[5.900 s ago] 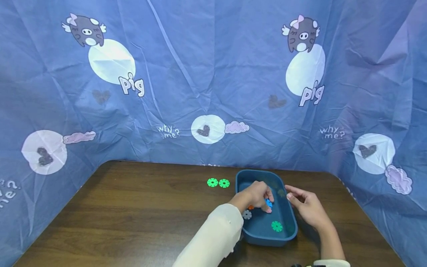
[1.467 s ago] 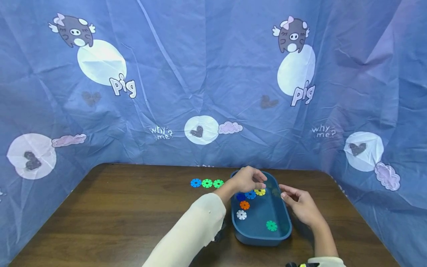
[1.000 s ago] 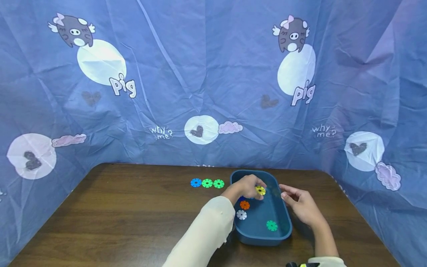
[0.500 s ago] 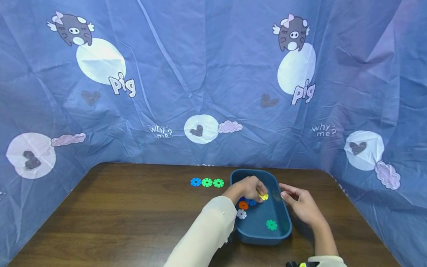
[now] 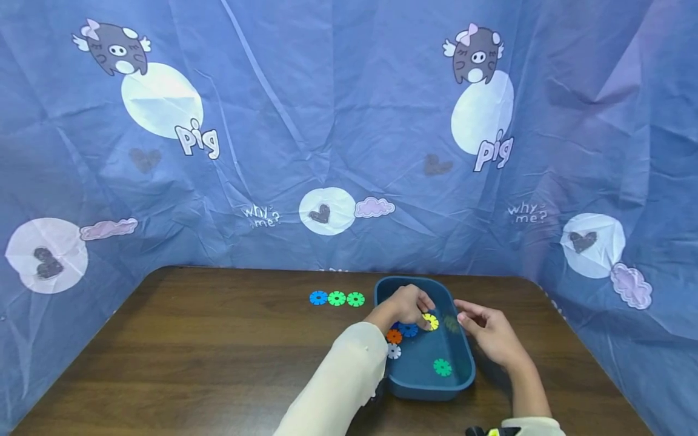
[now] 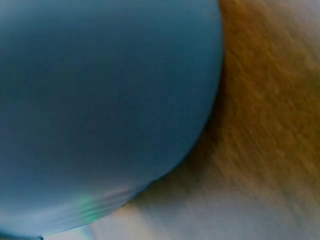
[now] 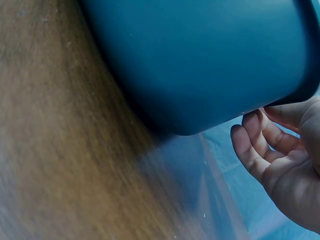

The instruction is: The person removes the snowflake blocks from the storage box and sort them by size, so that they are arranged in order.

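Note:
Inside the blue tray (image 5: 431,387), my left hand (image 5: 409,304) pinches a yellow notched plastic disc (image 5: 431,321) between thumb and fingers, low over the tray floor. The thumb covers part of its left edge. Beside that hand lie a blue disc (image 5: 408,330), an orange disc (image 5: 394,336) and a white disc (image 5: 394,351); a darker blue one is mostly hidden by the wrist. A green disc (image 5: 442,367) lies nearer the tray's front. My right hand (image 5: 493,333) touches the tray's right rim with loosely bent fingers; its fingertips meet the wall in the right wrist view.
On the brown wooden table (image 5: 218,345), left of the tray, a blue disc (image 5: 319,298) and two green discs (image 5: 337,298) form a row. A blue printed curtain (image 5: 327,121) hangs behind the table. The left wrist view shows mostly the tray's outer wall (image 6: 110,100).
A blue disc has joined the two green ones on the table. My left hand has come back into the tray and shifted the yellow disc slightly toward me. My right hand stays at the rim.

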`<state>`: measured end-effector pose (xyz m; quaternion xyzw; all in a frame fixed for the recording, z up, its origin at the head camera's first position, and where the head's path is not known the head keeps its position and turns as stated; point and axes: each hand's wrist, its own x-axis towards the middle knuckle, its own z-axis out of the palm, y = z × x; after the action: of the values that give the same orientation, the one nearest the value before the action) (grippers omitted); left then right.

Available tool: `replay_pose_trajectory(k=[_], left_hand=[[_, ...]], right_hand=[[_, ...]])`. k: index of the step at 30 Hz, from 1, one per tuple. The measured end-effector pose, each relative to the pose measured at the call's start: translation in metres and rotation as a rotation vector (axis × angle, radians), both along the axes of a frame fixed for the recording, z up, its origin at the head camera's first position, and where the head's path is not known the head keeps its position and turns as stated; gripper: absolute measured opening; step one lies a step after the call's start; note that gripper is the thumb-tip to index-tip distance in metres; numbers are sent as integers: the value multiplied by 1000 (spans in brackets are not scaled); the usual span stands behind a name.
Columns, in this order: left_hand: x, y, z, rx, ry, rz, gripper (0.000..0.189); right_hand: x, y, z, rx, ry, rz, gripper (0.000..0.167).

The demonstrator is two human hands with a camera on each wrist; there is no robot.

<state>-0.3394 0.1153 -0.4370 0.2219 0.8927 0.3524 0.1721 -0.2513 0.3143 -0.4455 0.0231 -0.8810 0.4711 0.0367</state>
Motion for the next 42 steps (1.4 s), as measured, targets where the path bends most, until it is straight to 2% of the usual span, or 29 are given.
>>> replay_pose_trajectory(k=[9, 18, 25, 30, 35, 42], left_hand=[[-1, 4, -7, -18, -6, -20, 33], [2, 4, -4, -50, -8, -59, 27], [3, 3, 10, -57, 56, -158, 14], [3, -1, 22, -32, 36, -208, 11], [-1, -12, 34, 53, 13, -195, 7], [-13, -39, 52, 162, 4, -148, 8]], right_hand=[[-1, 1, -1, -10, 12, 19, 39], [-1, 1, -2, -12, 30, 25, 40], [0, 0, 0, -5, 22, 20, 40], [0, 1, 1, 7, 20, 19, 40], [0, 1, 0, 8, 15, 11, 40], [0, 0, 0, 7, 18, 1, 38]])
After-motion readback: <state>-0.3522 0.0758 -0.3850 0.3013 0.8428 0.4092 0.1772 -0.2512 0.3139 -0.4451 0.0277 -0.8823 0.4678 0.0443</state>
